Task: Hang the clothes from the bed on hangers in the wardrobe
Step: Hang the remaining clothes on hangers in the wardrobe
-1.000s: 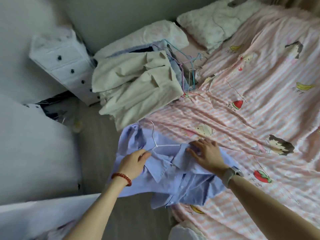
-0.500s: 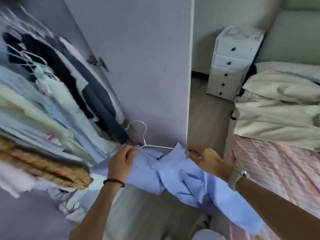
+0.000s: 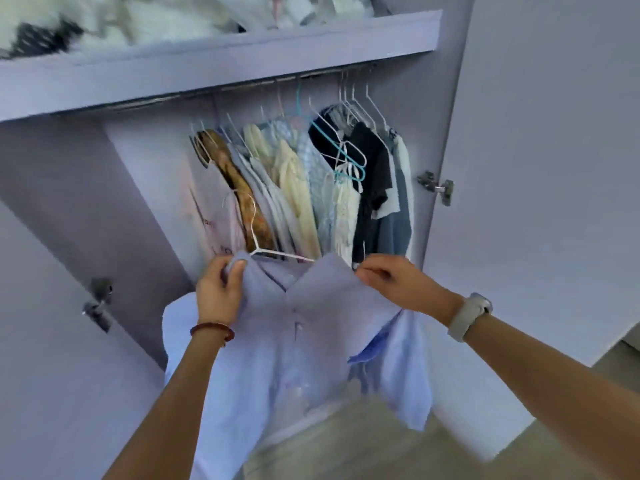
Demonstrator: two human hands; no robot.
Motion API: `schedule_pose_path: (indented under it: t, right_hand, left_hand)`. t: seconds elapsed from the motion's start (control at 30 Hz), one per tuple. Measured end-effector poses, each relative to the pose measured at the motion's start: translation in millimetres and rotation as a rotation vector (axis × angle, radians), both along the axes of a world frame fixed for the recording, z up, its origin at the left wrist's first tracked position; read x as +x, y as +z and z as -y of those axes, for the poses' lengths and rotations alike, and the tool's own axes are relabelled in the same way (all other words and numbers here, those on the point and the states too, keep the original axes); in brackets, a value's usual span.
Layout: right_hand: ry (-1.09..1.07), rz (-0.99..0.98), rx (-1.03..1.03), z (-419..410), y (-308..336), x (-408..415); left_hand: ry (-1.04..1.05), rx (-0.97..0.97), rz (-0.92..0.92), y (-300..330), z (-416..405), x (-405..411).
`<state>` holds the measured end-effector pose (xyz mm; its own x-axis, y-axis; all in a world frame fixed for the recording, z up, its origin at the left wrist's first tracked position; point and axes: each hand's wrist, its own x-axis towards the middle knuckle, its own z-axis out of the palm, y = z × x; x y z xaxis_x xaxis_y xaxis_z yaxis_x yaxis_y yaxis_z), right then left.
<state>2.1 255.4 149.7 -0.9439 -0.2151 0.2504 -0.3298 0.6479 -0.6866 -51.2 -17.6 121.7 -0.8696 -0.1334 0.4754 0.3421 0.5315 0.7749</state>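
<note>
The shirt [image 3: 294, 341] hangs in front of the open wardrobe, well below the rail [image 3: 242, 88]. The left hand [image 3: 220, 292] and right hand [image 3: 394, 282] each grip a shoulder; the hanger [image 3: 254, 237] hook points up, nearer the left hand.

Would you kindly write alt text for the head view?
Both hands hold up a light blue shirt on a white hanger before an open wardrobe; the left hand and right hand each grip a shoulder. Clothes hang inside.
</note>
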Motion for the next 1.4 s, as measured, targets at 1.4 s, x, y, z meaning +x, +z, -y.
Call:
schedule_pose_path:
  t: [1.4]
  right_hand:
    - [-0.368, -0.456, -0.235, 255.7, 40.7, -272.1]
  left_hand:
    - [0.69, -0.799, -0.517, 152.9, 139.4, -173.8]
